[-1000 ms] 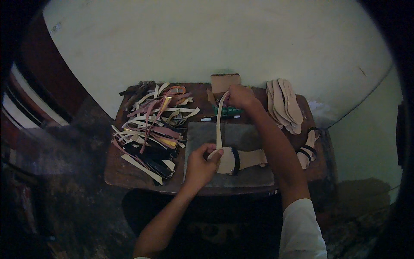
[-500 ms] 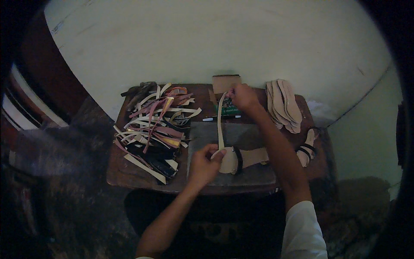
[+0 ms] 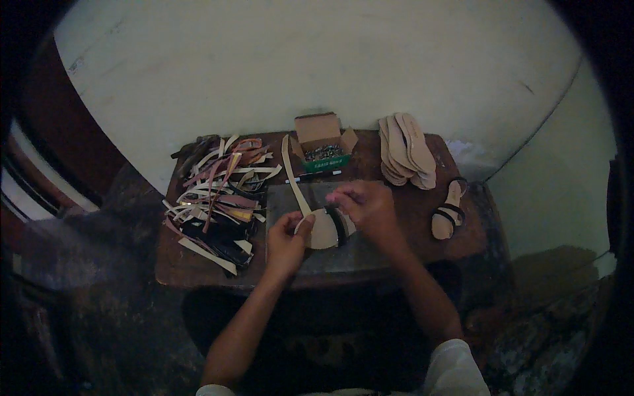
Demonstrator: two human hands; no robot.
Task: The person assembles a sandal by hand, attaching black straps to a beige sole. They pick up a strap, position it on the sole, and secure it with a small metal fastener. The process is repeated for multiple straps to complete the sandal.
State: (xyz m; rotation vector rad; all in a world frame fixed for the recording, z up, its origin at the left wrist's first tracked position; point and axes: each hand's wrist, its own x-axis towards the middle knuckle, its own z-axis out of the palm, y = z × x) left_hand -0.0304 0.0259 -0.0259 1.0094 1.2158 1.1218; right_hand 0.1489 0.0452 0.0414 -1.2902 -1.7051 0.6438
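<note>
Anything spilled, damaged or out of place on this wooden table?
Nothing looks spilled or damaged. Only the strap heap at left looks untidy, its strips crossing at all angles, unlike the stacked insoles.

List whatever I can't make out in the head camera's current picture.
All in the head view:
The sole, right end: hidden behind the right hand.
What, if anything, the right hand pinches: too small and blurred.
Small bits in the green box: too tiny to identify.
Pile of straps, lower layers: covered by upper ones.
Right sleeve: cut off by the lower edge.
</note>
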